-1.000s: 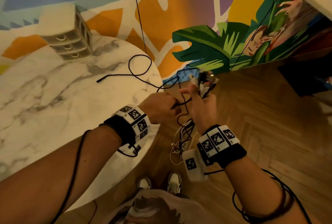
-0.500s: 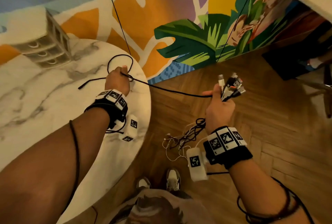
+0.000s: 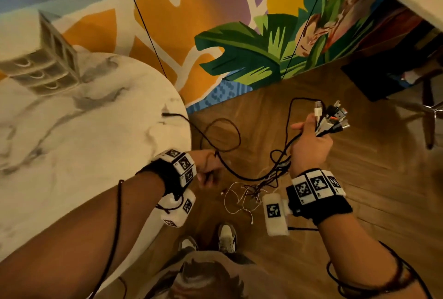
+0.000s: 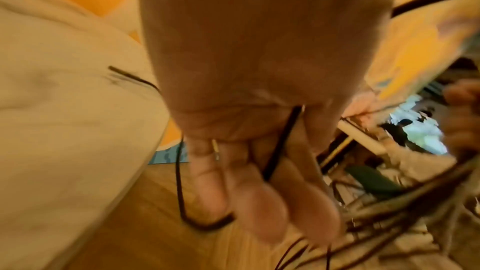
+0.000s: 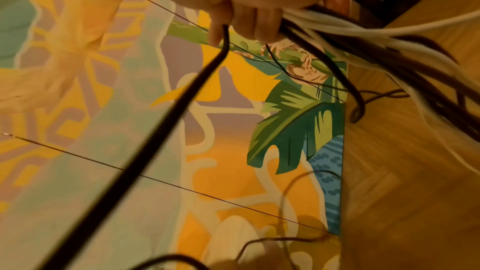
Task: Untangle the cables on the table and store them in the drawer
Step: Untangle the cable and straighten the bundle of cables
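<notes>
My right hand [image 3: 311, 140] grips a bundle of cable plugs [image 3: 332, 116] held up over the floor, and the tangled black and white cables [image 3: 254, 188] hang below it. My left hand [image 3: 207, 169], just off the table's right edge, holds one black cable [image 3: 225, 167] that runs through its curled fingers [image 4: 249, 182]. That cable loops up beside the table, and its free end [image 3: 167, 114] lies on the marble table [image 3: 72, 143]. In the right wrist view the black cable [image 5: 155, 130] leaves my fingers [image 5: 244, 22] beside the bundle [image 5: 363, 48].
A small white drawer unit [image 3: 38, 59] with three shut drawers stands at the table's back left. A painted wall panel [image 3: 239, 47] rises behind the table. Dark furniture [image 3: 395, 64] stands at the right over the wooden floor [image 3: 359, 167]. My shoes [image 3: 226, 238] are below the cables.
My left hand has come back from over the table to its right edge, near the hanging tangle. The black cable, taut before, now sags in loops. My right hand stayed raised with the plugs.
</notes>
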Demonstrator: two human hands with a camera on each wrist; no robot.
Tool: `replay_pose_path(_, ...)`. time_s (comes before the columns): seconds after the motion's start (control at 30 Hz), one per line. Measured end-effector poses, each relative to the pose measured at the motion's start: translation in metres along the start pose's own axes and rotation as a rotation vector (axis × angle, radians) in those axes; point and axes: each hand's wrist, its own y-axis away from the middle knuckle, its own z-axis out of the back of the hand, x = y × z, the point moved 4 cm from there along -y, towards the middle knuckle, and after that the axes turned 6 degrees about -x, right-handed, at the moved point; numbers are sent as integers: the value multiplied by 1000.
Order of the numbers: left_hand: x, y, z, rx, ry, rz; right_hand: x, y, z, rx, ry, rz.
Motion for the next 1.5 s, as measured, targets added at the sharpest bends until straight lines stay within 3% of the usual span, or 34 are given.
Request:
replay_pose_path(0.07,22,-9,-8,-10,-57,155,0,-1,1,0,6,-1)
replay_pose_path(0.13,35,-18,6,-268,-45,160,-1,-2,1,2,9,-6)
replay_pose_path(0.2,34,-18,38,-691,-68,45,-3,-4,3,3,18,-11)
replay_pose_path(0.23,24,-14,49,-820,-62,-60,-5,-5,2,5,23,-16)
replay_pose_path(0.27,10,-9,56,-860,77,-182,-7,-4,2,9,31,-22)
replay_pose_path(0.33,-1,-10,62,-863,399,-270,-11,-4,0,15,37,-33)
replay_pose_path(0.4,-11,-10,59,-754,416,-276,-11,-5,-1,19,36,-33)
replay_pose_path(0.5,0,-7,59,-719,610,-299,-6,-8,-1,14,3,-29)
replay_pose_path(0.63,6,-1,42,-536,400,-331,-2,-14,-1,-4,-8,-2)
replay_pose_path(0.7,15,-2,42,-532,334,-342,-3,-14,-4,-4,0,5)
replay_pose_path(0.77,26,-10,42,-469,186,-268,-2,-13,-7,-1,11,7)
replay_pose_path(0.83,29,-6,38,-417,-81,-129,-1,-9,-12,30,1,-8)
replay_pose_path(0.9,20,3,33,-422,-414,-102,-1,-2,-19,87,-3,-16)
replay_pose_path(0.97,0,9,19,-351,-373,-180,-1,8,-27,162,10,-14)
replay_pose_path(1.03,-26,14,2,-269,-88,-262,-1,18,-36,233,23,-17)
replay_pose_path(1.13,-64,12,-8,-353,61,-372,0,25,-45,289,60,-7)
replay_pose_path(1.27,-84,11,10,-679,-83,-424,6,24,-46,310,95,11)
replay_pose_path(1.37,-95,7,11,-574,-283,-508,11,23,-48,368,96,42)
replay_pose_path(1.43,-99,12,17,-532,-337,-490,14,21,-49,399,95,68)
replay_pose_path(1.5,-101,22,36,-645,-429,-457,17,14,-44,372,133,95)
